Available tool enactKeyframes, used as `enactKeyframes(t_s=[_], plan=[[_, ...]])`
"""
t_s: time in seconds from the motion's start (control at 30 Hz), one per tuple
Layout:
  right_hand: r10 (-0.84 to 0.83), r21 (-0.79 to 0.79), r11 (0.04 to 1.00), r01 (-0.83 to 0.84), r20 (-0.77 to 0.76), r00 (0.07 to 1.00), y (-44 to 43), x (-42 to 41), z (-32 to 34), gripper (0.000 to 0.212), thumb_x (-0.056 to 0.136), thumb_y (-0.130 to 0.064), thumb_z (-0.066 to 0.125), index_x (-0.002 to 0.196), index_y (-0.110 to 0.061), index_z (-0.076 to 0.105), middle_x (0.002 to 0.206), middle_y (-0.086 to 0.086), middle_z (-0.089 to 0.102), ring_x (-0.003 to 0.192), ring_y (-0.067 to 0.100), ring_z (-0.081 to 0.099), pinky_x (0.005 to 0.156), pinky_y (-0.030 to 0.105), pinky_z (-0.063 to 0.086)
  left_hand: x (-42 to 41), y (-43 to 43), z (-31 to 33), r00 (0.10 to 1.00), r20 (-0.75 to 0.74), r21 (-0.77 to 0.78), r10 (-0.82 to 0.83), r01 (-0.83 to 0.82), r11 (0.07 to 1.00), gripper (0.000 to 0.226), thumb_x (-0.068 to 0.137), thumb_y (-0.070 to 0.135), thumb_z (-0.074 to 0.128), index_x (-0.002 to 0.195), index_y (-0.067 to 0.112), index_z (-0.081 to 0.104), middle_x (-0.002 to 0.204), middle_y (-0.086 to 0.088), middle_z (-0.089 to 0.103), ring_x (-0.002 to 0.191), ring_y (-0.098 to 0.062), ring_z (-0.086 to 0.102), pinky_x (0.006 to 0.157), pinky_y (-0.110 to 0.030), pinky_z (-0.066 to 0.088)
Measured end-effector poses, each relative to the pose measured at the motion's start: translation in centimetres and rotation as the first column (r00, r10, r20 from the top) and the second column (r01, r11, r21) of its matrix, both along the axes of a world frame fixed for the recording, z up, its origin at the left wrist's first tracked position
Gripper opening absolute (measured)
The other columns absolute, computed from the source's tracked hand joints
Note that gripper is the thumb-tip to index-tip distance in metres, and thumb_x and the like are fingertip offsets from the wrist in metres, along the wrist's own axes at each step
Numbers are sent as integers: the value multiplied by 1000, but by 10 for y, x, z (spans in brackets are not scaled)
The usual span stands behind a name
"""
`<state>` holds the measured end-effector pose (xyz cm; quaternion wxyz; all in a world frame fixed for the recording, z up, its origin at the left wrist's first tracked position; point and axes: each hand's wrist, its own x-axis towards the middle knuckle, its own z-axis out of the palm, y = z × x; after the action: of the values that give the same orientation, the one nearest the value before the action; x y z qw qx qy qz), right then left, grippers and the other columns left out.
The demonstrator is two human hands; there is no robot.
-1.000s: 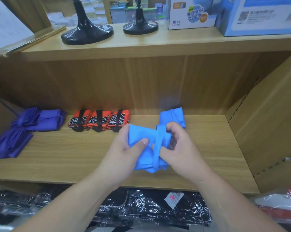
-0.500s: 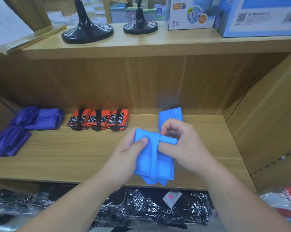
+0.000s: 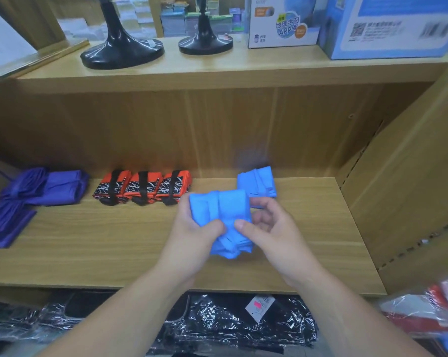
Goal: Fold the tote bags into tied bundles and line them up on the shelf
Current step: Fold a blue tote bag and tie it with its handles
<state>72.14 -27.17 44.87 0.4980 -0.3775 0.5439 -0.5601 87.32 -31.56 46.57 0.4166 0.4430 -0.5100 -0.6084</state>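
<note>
So the strap's wrapped round now, this one's basically tied

Half a second back the right hand (image 3: 271, 228) was tugging the strap sideways across the blue bundle (image 3: 228, 210); now the strap sits down its middle and the thumb just pinches the lower right edge, fingers curled beside it. Left hand (image 3: 192, 235) grips the left side, thumb on the front. Bundle's held just above the shelf (image 3: 89, 240), in front of the finished blue one (image 3: 259, 181), right of the three orange bundles (image 3: 143, 186). I reckon it only needs setting in line
</note>
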Motion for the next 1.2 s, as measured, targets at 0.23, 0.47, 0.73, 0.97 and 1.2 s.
enactKeyframes(t_s=[0.23,0.47,0.73,0.97,1.2], plan=[[60,-13,998,-60,25,998,2,-11,-3,19,97,-2,62,115,-4,66,108,9,76,103,25,73,88,37,59,-9,-1,-4,983,-97,88,-159,167,982,73,56,6,85,122,16,56,111,-9,74,98,-27,72,76,-42,58],[62,7,998,-62,-70,996,-1,-14,-8,11,103,-14,54,112,-11,61,94,11,77,79,29,75,63,41,59,-16,-5,-7,972,-37,91,-231,234,968,57,62,-7,72,111,23,67,110,-17,74,98,-33,73,73,-42,59],[28,17,1000,-26,-120,992,-6,-22,-22,11,104,-19,54,110,-19,62,88,6,75,71,19,68,54,30,50,-24,-25,-17,939,58,95,-339,333,938,69,60,-6,56,128,4,52,105,-20,71,84,-30,71,56,-30,52],[-212,93,972,214,-29,977,-7,-56,-31,15,104,-18,52,109,-18,65,94,5,77,77,18,70,64,34,54,-52,-46,-27,926,172,60,-337,332,941,73,68,40,84,132,25,53,113,-2,70,96,-9,69,82,-24,53],[-479,151,850,505,-181,859,-22,-114,-42,23,100,-20,59,119,-26,49,97,-8,67,72,5,66,61,30,53,-73,-95,-58,629,770,-328,-105,532,781,67,90,60,36,153,37,38,164,4,26,150,-18,22,123,-33,17]])
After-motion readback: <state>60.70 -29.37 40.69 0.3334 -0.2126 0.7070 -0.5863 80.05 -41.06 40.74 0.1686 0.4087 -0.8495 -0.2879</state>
